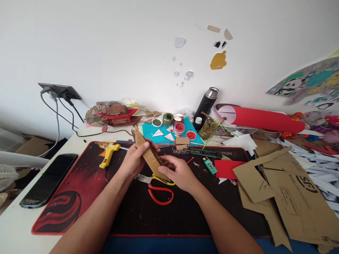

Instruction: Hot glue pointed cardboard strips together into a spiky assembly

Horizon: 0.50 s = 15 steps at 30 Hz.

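A long folded piece of brown cardboard (149,155) is held up at a slant over the middle of the mat. My left hand (136,158) grips its upper left side, thumb pressed on the face. At its lower right end my right hand (177,171) pinches it between thumb and fingers. Beneath the cardboard lie scissors (161,197) with red and yellow handles, their blades partly hidden by my left hand and the cardboard. A yellow glue gun (109,155) rests on the mat left of my left hand.
The mat (137,218) covers the table. Behind it stand paint pots (179,127), a brush jar (209,128) and a black flask (206,102). A utility knife (202,152) lies near its back edge. Cardboard sheets (299,204) pile up at right; a phone (50,180) lies left.
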Each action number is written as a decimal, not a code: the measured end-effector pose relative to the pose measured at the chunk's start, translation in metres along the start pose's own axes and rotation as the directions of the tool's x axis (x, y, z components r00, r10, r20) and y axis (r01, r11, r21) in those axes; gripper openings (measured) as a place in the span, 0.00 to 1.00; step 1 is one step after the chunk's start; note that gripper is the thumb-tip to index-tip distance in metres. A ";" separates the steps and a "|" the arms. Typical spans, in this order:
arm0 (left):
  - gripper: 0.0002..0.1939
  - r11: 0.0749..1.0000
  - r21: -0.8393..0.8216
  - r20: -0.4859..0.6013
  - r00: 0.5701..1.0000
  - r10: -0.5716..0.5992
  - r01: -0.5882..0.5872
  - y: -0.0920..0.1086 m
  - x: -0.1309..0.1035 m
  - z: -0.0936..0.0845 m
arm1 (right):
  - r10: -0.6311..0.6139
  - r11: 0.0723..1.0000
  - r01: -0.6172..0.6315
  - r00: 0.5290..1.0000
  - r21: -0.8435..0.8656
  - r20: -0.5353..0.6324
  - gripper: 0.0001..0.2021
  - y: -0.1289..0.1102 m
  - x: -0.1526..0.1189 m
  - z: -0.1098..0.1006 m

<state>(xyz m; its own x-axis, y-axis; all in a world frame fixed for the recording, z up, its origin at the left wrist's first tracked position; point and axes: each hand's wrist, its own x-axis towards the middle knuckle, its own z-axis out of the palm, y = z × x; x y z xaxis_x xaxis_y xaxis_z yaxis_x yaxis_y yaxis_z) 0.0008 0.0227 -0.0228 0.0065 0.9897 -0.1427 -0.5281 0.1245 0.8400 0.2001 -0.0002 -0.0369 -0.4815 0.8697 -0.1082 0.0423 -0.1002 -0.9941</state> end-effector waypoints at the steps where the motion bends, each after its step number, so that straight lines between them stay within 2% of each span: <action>1: 0.24 1.000 -0.015 -0.018 1.000 0.014 -0.014 0.000 0.000 0.001 | -0.009 1.000 0.009 1.000 0.022 0.012 0.22 -0.001 0.000 0.001; 3: 0.24 0.998 -0.041 -0.047 0.998 0.046 -0.048 0.001 0.001 0.001 | -0.012 0.999 0.010 0.999 0.052 0.037 0.24 -0.002 -0.001 0.003; 6: 0.24 0.996 -0.050 -0.070 0.995 0.070 -0.074 0.001 0.001 0.002 | 0.045 0.997 -0.047 0.998 0.056 0.047 0.21 -0.005 -0.001 0.005; 10: 0.24 0.997 -0.043 -0.083 0.995 0.054 -0.058 0.001 0.000 0.003 | 0.087 0.995 -0.089 0.996 0.055 0.038 0.18 -0.006 -0.001 0.003; 15: 0.30 1.000 -0.017 -0.042 0.999 0.024 -0.024 0.003 -0.001 0.000 | 0.089 0.996 -0.090 0.995 0.017 0.035 0.19 -0.004 -0.001 -0.007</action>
<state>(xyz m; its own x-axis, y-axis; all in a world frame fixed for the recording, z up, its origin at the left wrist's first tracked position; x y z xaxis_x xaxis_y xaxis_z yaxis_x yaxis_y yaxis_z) -0.0009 0.0224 -0.0205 -0.0414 0.9886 -0.1445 -0.5428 0.0992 0.8340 0.2063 0.0031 -0.0326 -0.5065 0.8396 -0.1962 0.0706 -0.1864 -0.9799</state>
